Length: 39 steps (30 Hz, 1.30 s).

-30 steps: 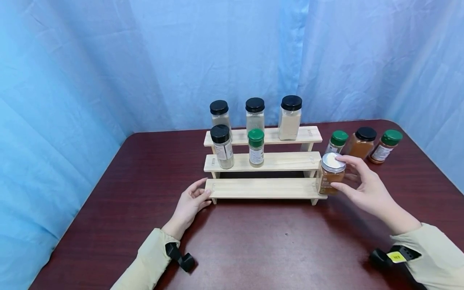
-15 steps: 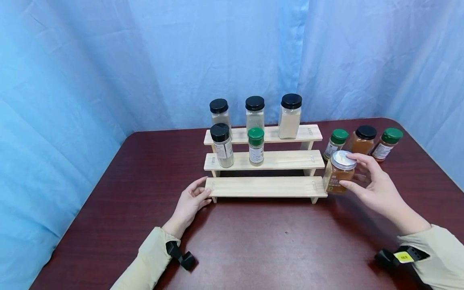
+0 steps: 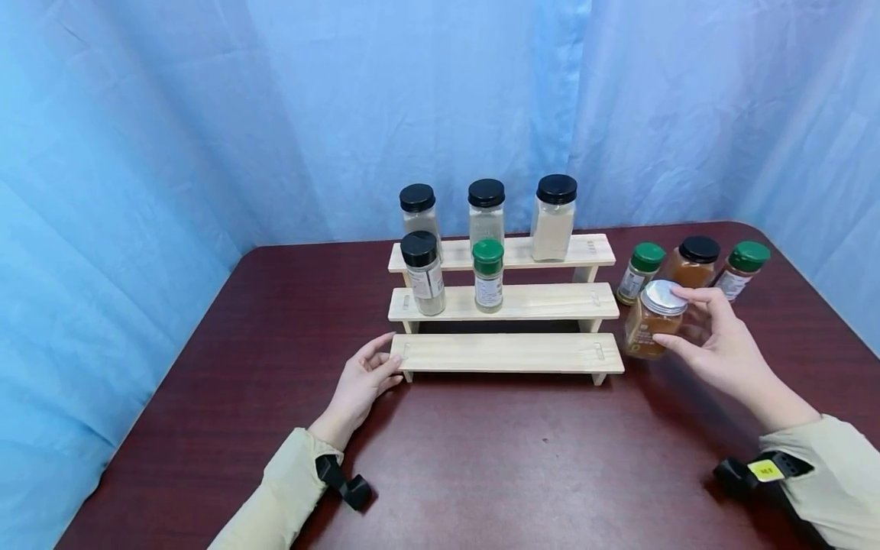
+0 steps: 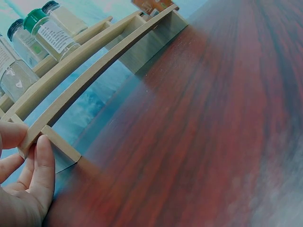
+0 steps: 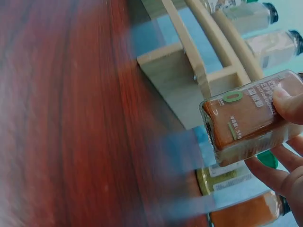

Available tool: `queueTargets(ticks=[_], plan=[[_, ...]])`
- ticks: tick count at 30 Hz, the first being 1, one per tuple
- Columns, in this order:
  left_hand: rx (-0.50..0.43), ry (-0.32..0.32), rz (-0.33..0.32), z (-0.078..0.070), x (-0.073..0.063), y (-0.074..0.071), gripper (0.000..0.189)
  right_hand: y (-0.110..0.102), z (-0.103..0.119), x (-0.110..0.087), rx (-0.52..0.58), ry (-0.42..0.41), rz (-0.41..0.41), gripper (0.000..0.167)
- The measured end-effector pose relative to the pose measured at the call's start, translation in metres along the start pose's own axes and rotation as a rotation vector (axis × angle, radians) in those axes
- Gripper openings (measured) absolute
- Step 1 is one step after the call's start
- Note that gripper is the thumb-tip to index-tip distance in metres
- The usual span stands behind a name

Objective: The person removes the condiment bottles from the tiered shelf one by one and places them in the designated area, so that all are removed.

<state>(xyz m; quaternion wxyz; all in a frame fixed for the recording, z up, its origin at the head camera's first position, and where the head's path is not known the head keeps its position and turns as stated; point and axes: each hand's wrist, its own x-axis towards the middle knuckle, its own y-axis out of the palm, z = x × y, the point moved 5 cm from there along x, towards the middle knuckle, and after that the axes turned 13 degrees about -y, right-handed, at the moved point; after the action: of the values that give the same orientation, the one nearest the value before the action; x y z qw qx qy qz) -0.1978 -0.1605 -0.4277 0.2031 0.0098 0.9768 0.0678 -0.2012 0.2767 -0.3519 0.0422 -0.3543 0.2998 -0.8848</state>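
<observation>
My right hand grips a spice jar with a silver lid and brown-orange powder, thumb on its front. In the head view the jar is just off the right end of the bottom shelf, slightly tilted. In the right wrist view the jar is seen up close, printing on its side, with the fingers around its lid end. My left hand pinches the left end of the bottom shelf of a three-tier wooden rack. Thumb and fingertips meet the shelf's end in the left wrist view, by the wooden rack's leg.
On the top shelf stand three black-lidded jars. The middle shelf holds a black-lidded shaker and a green-lidded one. Right of the rack stand a green-lidded jar, a black-lidded jar and another green-lidded jar. Blue curtains surround the table.
My right hand has carried the silver-lidded jar to the right, from over the bottom shelf's right end to beside the rack. My left hand has stayed on the shelf's end.
</observation>
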Motion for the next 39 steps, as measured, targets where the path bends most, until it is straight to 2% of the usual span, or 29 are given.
queueTargets(ticks=[10,17,25,31,39], plan=[[0.007,0.001,-0.017,-0.001,0.0,-0.001,0.052,0.0,-0.022,0.003,-0.016,0.04,0.016,0.063],[0.004,0.002,-0.021,-0.002,-0.001,-0.001,0.052,-0.002,-0.031,0.004,-0.066,0.092,0.033,0.063],[0.002,0.0,-0.02,0.0,-0.001,-0.001,0.052,-0.001,-0.04,0.005,-0.068,0.135,0.065,0.064],[0.01,-0.002,-0.021,0.002,0.0,-0.001,0.051,0.001,-0.042,0.007,-0.04,0.086,0.043,0.062],[0.0,0.007,-0.02,0.0,-0.001,-0.001,0.051,0.001,-0.046,0.008,0.025,0.029,0.071,0.061]])
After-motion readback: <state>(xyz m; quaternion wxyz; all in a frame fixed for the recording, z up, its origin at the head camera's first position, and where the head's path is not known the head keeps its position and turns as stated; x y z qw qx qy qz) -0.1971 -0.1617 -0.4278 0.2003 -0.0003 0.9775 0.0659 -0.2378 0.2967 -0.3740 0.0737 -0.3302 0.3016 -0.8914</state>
